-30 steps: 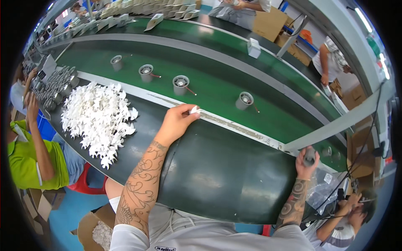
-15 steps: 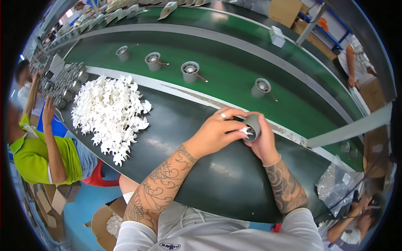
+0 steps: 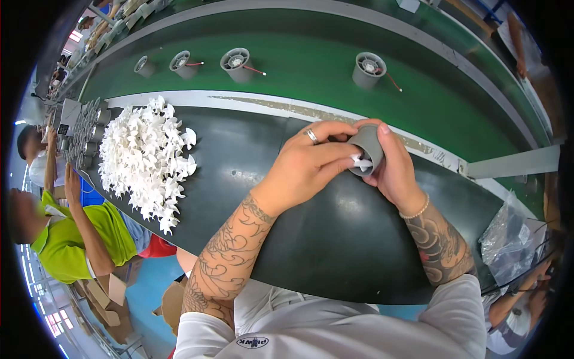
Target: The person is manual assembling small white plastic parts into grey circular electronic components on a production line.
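My right hand [image 3: 396,164] is wrapped round a grey plastic cylindrical housing [image 3: 369,142], whose open end tilts toward my left hand. With thumb and fingers, my left hand [image 3: 314,157] pinches a small white fan impeller [image 3: 361,162] at the mouth of that housing. The impeller sits partly inside the rim; its far side is hidden. To the left, a big heap of white fan impellers [image 3: 143,158] lies on the dark work surface [image 3: 323,239].
Several grey housings with red wires, one of them a near housing [image 3: 369,70], stand on the green conveyor belt [image 3: 299,66]. More grey housings [image 3: 89,131] are piled at far left beside a co-worker in a green shirt [image 3: 84,236]. A clear plastic bag [image 3: 508,239] lies at right.
My view has shifted, and the belt's housings appear higher in the picture. The white impeller is still pinched at the mouth of the housing, both hands keeping their hold.
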The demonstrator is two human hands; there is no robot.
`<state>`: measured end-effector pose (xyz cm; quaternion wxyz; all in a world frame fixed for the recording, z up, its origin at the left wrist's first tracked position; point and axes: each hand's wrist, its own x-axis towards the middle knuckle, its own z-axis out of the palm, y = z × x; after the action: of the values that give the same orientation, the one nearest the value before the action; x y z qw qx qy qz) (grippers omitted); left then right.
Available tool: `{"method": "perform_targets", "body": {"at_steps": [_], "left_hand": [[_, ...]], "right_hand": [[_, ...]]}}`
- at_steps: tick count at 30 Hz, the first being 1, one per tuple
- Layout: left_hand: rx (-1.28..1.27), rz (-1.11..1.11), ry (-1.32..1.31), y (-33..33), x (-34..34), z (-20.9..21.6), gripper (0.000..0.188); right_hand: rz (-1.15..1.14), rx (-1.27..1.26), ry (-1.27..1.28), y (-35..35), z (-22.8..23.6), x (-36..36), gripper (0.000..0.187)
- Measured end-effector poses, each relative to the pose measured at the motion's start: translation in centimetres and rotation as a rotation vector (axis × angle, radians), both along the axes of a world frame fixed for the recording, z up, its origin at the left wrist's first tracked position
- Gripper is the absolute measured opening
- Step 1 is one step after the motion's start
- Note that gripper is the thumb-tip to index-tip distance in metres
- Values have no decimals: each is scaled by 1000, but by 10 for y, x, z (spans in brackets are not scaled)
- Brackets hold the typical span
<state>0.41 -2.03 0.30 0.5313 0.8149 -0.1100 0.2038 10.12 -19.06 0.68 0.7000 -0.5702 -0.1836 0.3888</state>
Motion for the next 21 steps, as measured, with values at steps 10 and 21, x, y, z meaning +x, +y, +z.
{"method": "perform_targets", "body": {"at_steps": [10, 21], "left_hand": [[-32, 144, 21, -11, -6, 7, 12], [-281, 94, 127, 7, -4, -4, 22]], "right_hand": [[-13, -72, -68, -3, 1, -6, 46], [16, -153, -217, 5, 11, -18, 37]]}}
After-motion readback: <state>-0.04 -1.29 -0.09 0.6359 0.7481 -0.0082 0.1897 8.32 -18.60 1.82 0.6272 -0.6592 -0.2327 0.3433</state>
